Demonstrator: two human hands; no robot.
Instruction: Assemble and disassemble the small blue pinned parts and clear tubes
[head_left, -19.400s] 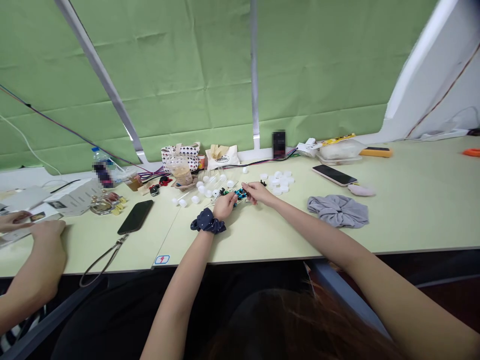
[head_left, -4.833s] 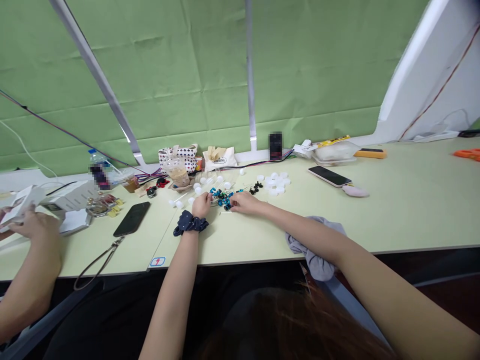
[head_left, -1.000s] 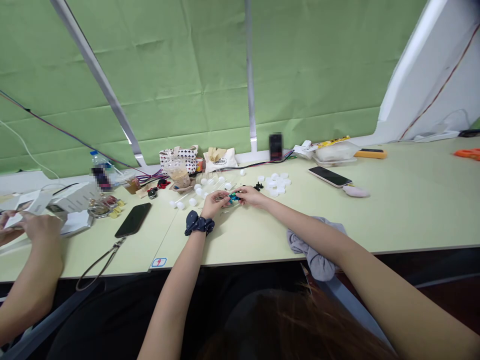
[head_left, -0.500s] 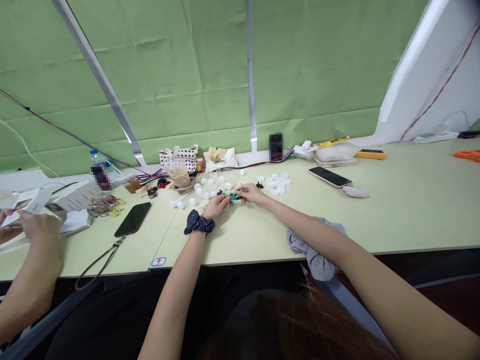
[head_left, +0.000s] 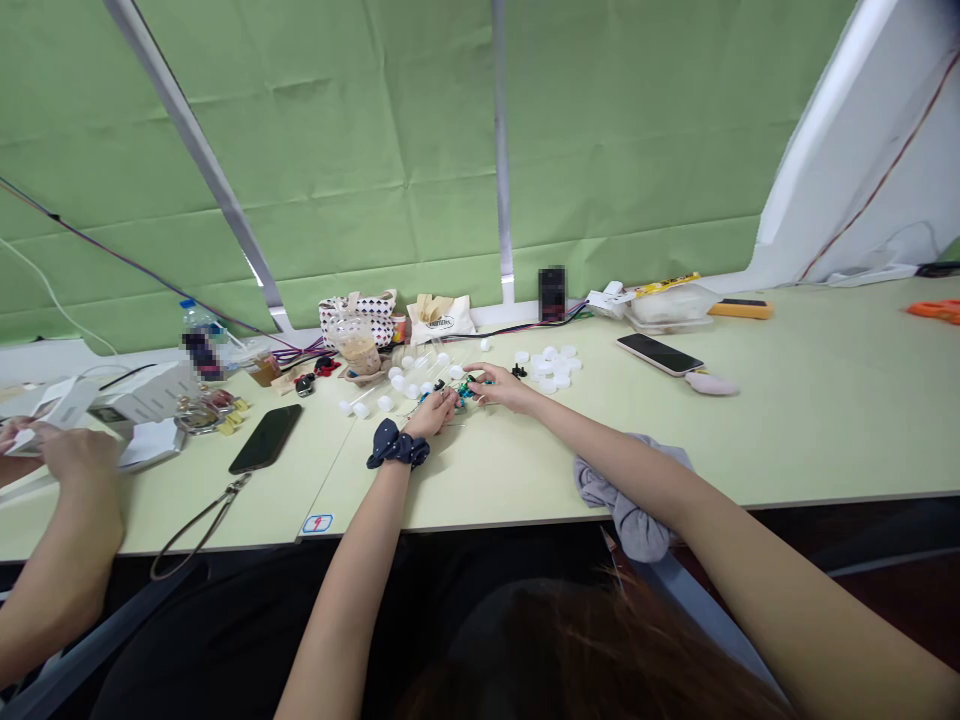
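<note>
My left hand (head_left: 434,411), with a dark scrunchie (head_left: 397,447) on its wrist, rests on the pale green table (head_left: 787,420) with its fingers curled over small blue and green parts (head_left: 463,388). My right hand (head_left: 501,385) reaches in from the right and pinches at the same small parts. What each hand holds is too small to make out. Clear tubes with white caps (head_left: 409,375) lie just left of the hands. Loose white caps (head_left: 553,364) and a few small black parts (head_left: 517,372) lie to the right.
A grey cloth (head_left: 628,505) hangs over the front edge under my right forearm. A black phone (head_left: 266,437) with a strap lies at left, another phone (head_left: 658,352) at right. Bags, a drink cup (head_left: 358,344) and cables line the back. Another person's hand (head_left: 71,455) works with white boxes at far left.
Both hands have stayed over the small blue parts, shifting only slightly. Over the longer span the grey cloth slid from the table's right to the front edge under my right arm.
</note>
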